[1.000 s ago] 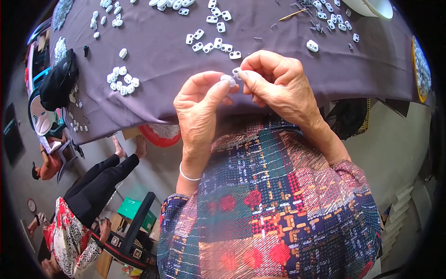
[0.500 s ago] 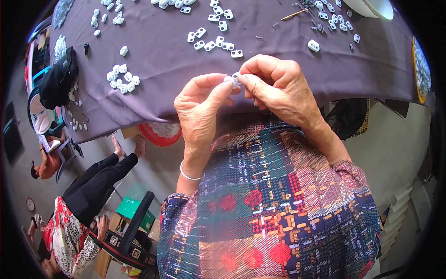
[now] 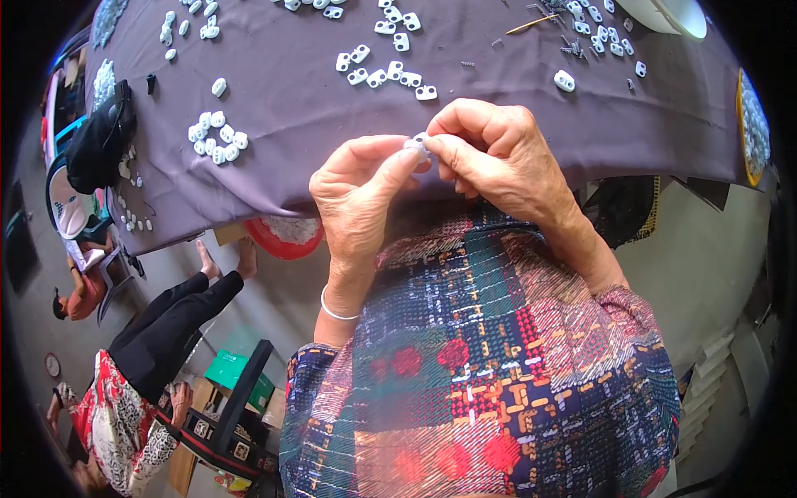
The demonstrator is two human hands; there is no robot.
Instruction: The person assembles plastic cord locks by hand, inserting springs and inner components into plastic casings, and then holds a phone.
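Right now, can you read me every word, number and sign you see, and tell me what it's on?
Nothing can be read clearly.
Green box: pale print, too small to read.
Round clock: dial marks, too small and blurred.
Held white pieces: no writing can be made out.

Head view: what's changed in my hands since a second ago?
The small white parts pinched between the left hand and right hand have come closer together. Neither hand has let go. The ring of white pieces on the dark cloth looks unchanged.
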